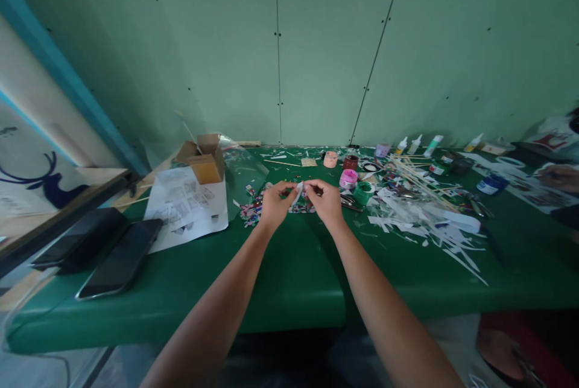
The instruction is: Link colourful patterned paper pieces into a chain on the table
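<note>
Both my hands meet over the middle of the green table (289, 279). My left hand (275, 202) and my right hand (326, 200) pinch the two ends of a small white paper strip (298, 191) between their fingertips. Just beyond the fingers lies a heap of small coloured paper bits (251, 210). A pink paint pot (348, 178) and a green pot (363, 192) stand right of my right hand.
White paper scraps (429, 219) and wooden sticks (416, 174) litter the right side, with glue bottles (414, 145) behind. A cardboard box (205, 159) and printed sheets (187, 207) lie at left, two dark phones (120, 258) near the left edge. Another person's hand (558, 178) works at far right.
</note>
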Available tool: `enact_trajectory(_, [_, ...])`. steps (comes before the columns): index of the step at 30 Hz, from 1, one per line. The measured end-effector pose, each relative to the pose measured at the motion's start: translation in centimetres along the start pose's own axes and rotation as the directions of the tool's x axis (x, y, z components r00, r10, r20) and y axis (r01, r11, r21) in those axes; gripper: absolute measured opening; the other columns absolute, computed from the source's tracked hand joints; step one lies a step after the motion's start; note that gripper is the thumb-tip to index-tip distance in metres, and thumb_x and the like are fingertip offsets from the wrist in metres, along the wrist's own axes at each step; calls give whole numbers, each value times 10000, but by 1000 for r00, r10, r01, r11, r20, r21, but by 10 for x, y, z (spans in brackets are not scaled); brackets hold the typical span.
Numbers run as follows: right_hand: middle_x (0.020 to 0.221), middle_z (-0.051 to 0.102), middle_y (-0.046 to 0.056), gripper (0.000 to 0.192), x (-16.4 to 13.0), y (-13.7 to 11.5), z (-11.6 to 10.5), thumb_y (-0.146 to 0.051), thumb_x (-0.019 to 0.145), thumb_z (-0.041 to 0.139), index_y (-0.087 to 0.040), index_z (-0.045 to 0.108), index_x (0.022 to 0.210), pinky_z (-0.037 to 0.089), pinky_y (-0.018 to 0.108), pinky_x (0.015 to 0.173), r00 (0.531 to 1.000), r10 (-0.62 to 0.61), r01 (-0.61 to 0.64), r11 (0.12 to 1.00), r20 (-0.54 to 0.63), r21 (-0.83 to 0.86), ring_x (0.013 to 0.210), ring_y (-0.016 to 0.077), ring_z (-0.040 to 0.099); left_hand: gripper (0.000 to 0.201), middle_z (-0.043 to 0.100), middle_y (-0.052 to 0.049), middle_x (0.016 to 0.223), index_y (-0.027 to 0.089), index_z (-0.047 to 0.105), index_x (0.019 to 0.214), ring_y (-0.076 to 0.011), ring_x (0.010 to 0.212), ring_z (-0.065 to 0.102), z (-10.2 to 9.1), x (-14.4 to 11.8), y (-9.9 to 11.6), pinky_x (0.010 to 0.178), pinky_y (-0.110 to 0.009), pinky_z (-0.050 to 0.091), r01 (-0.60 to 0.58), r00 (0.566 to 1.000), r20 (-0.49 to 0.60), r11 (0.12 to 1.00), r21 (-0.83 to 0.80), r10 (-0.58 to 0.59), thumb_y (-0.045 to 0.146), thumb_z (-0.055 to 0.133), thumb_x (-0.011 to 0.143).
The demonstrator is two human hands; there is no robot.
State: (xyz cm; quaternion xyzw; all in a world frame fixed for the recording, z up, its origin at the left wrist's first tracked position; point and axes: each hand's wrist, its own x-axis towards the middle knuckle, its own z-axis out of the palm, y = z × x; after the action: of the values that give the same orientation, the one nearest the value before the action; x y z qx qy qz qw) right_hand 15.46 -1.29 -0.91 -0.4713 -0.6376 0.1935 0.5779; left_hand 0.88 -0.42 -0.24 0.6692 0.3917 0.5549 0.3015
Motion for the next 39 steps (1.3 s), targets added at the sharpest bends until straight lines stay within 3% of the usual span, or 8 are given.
enact_trajectory(10, [670, 661, 34, 219, 0, -2, 0, -364, 810, 550, -193, 686, 801, 459, 273, 569, 1000, -17, 17, 1000, 3, -22, 603, 175, 599, 231, 676, -40, 769, 166, 715, 828, -138, 685, 579, 0, -1, 2, 639, -248, 436, -7, 999, 36, 1000, 1, 6, 372, 633, 766])
enact_trajectory(17, [674, 664, 34, 207, 1, 1, 1, -323, 811, 532, -188, 688, 813, 459, 276, 578, 999, -20, 18, 998, -39, -60, 603, 174, 599, 266, 681, -53, 784, 147, 698, 870, -131, 649, 569, 3, 0, -9, 613, -245, 431, 32, 998, 49, 999, -26, -31, 381, 609, 781])
enact_trajectory(23, [896, 708, 51, 249, -2, -4, 0, -295, 829, 524, -213, 679, 1005, 506, 294, 682, 995, -94, 93, 994, -19, -65, 744, 182, 651, 280, 666, -37, 719, 150, 701, 876, -128, 602, 547, 4, 1, -13, 580, -241, 415, 95, 995, 32, 993, -63, -93, 390, 624, 754])
enact_trajectory(28, [995, 698, 55, 237, -4, -8, -3, -305, 865, 505, -254, 694, 997, 516, 326, 759, 977, -201, 207, 971, 67, -115, 873, 203, 649, 270, 675, -33, 781, 156, 701, 849, -142, 700, 572, 4, 1, -6, 646, -244, 435, 131, 990, 78, 980, -151, -120, 389, 620, 741])
enact_trajectory(32, [932, 697, 54, 245, -3, -8, -7, -342, 889, 495, -269, 696, 1009, 505, 311, 706, 967, -225, 244, 951, 117, -190, 805, 195, 644, 245, 683, -34, 821, 157, 703, 839, -140, 744, 580, 5, 1, -3, 706, -249, 441, 195, 980, 78, 950, -243, -182, 363, 626, 730])
enact_trajectory(36, [889, 684, 51, 228, -4, -8, -10, -310, 897, 480, -251, 697, 935, 479, 292, 706, 954, -249, 284, 929, 167, -237, 789, 183, 634, 234, 645, -11, 721, 152, 689, 795, -97, 602, 515, 4, 2, 0, 587, -222, 406, 299, 947, -5, 891, -342, -320, 359, 646, 697])
enact_trajectory(39, [836, 666, 48, 202, -4, -9, -10, -298, 887, 483, -232, 672, 908, 466, 284, 670, 963, -227, 257, 936, 146, -239, 714, 170, 613, 273, 621, -6, 681, 147, 682, 784, -83, 551, 470, 1, 4, 2, 527, -213, 370, 322, 933, -37, 874, -364, -359, 398, 660, 681])
